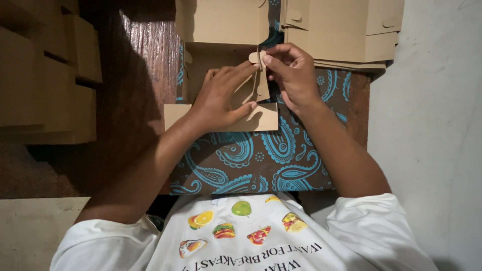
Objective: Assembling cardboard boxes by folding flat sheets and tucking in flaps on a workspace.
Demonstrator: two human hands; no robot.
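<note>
White printed shirt (241,241) nearest. Beyond it, paisley cloth (261,160) covered counter. Half-folded cardboard box (221,65) lay on cloth. Left hand (218,98) pressed flat on side flap, fingers spread. Right hand (291,73) pinched locking tab (257,57). Best to hold wall square while seating tab. Flat blanks (346,30) stacked farthest.

A half-folded brown cardboard box (223,83) lies centre; flat brown blanks (346,30) are stacked far right; seemingly finished boxes (47,75) stand left.
</note>
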